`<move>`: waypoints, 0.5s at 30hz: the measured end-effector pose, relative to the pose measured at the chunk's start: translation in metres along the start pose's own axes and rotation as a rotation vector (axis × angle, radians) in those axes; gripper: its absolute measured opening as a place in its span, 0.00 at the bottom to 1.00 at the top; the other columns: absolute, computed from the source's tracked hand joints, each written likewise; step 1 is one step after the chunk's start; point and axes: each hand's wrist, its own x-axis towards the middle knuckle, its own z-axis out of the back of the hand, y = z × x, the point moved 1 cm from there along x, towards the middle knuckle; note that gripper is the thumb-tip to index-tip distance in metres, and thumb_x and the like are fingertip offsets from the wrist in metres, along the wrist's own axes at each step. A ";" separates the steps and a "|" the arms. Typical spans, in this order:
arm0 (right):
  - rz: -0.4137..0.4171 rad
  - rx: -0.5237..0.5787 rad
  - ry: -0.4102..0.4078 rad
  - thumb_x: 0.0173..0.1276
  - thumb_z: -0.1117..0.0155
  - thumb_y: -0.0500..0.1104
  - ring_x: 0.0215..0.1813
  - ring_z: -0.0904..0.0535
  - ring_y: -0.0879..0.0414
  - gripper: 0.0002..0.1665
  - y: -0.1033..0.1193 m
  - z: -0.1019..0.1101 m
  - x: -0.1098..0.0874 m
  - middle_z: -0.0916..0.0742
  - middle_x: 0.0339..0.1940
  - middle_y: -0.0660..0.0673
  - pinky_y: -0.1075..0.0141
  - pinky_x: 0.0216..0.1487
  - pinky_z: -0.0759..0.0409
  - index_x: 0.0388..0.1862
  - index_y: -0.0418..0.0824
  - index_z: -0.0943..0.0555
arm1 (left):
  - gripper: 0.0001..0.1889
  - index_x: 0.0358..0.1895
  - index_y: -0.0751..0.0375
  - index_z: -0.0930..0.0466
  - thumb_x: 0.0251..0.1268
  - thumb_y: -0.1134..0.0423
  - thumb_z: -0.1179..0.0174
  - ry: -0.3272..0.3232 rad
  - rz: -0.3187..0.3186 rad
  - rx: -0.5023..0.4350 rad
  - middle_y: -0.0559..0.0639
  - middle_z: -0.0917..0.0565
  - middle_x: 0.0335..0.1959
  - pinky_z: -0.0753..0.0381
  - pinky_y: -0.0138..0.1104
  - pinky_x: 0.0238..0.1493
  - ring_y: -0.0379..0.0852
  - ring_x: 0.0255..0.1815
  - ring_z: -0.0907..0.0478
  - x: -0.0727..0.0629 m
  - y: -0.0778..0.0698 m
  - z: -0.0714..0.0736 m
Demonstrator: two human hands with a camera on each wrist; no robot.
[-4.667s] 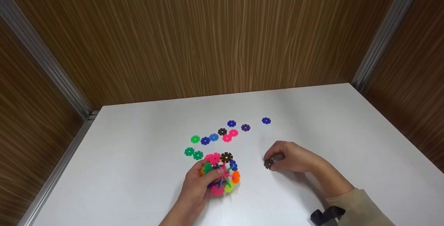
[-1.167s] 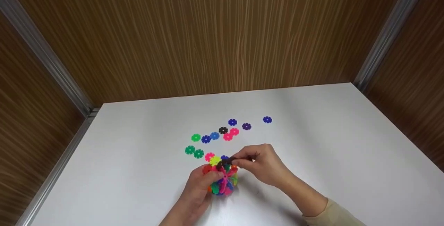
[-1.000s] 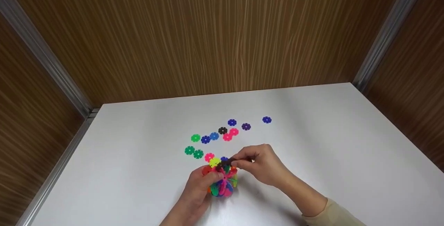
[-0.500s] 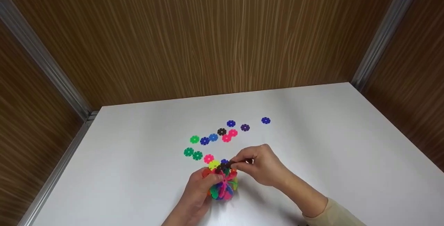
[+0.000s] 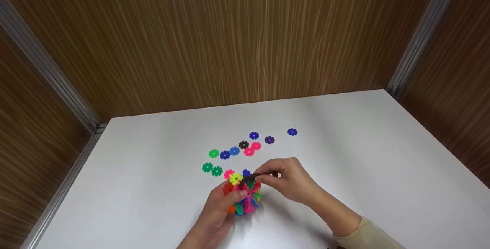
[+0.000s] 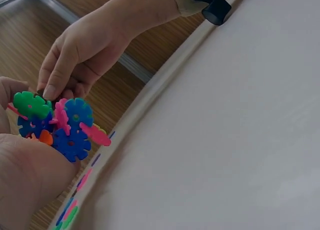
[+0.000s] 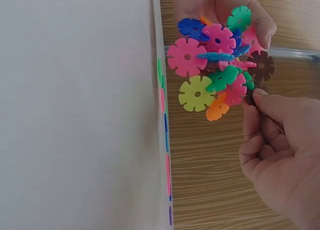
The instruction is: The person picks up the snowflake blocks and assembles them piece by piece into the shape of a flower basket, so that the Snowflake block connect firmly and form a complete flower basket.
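My left hand holds a ball-like cluster of notched plastic snowflake discs, its thumb on top. The cluster is pink, blue, green, yellow, orange and dark brown, with discs slotted together at many angles. My right hand pinches a dark brown snowflake disc between thumb and forefinger, right at the cluster's edge. Another brown disc sits just beside it on the cluster. In the left wrist view, the right fingertips meet the cluster behind a green disc, and the pinched disc is mostly hidden.
Several loose discs lie flat on the white table beyond the hands, among them a light green disc, a purple disc and, farthest right, a blue disc. A wood-patterned panel stands behind the table.
Since the oldest frame, my right hand has brought the brown disc leftward from the table to the cluster, which has been turned. Over the last second both hands have stayed almost in place.
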 end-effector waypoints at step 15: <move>-0.135 0.037 -0.191 0.75 0.29 0.39 0.48 0.13 0.52 0.11 -0.058 0.059 0.030 0.08 0.48 0.44 0.68 0.47 0.15 0.52 0.38 0.10 | 0.39 0.79 0.65 0.34 0.66 0.66 0.30 -0.054 0.031 -0.131 0.62 0.33 0.80 0.27 0.49 0.73 0.61 0.79 0.36 0.006 0.002 0.004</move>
